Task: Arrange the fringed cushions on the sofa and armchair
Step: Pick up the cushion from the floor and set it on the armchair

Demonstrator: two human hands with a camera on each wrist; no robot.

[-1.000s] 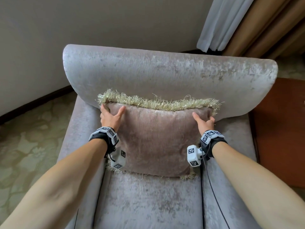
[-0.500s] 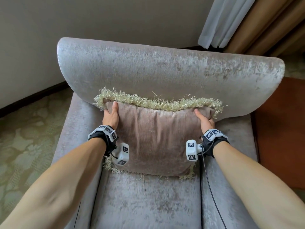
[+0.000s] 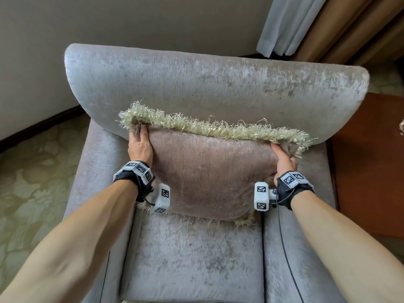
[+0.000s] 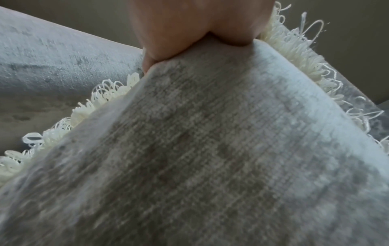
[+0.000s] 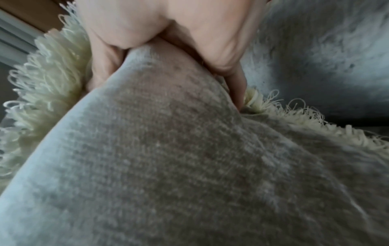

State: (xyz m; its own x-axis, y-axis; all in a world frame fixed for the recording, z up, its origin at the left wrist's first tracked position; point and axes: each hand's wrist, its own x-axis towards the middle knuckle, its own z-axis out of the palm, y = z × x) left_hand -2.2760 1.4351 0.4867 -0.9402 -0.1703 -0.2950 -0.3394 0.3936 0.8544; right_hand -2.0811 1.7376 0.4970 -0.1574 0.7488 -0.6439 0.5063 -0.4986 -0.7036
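A taupe velvet cushion point(image 3: 209, 171) with a pale looped fringe point(image 3: 214, 129) stands upright on the grey armchair seat point(image 3: 196, 259), leaning on the backrest point(image 3: 207, 84). My left hand point(image 3: 140, 143) pinches its top left corner, and my right hand point(image 3: 284, 158) pinches its top right corner. In the left wrist view, the cushion point(image 4: 200, 149) fills the frame under my left hand point(image 4: 189, 30), thumb in front and fingers behind. The right wrist view shows the cushion point(image 5: 168, 158) gripped the same way by my right hand point(image 5: 168, 41).
The armchair's left armrest point(image 3: 98, 171) and right armrest point(image 3: 306, 237) flank the seat. A patterned carpet point(image 3: 32, 182) lies to the left and a reddish-brown wooden surface point(image 3: 371, 160) to the right. Curtains point(image 3: 306, 22) hang behind, against a plain wall point(image 3: 131, 18).
Both hands slid up from the cushion's sides to its top corners and closed on them. The cushion's top edge has been pulled outward and stands wider.
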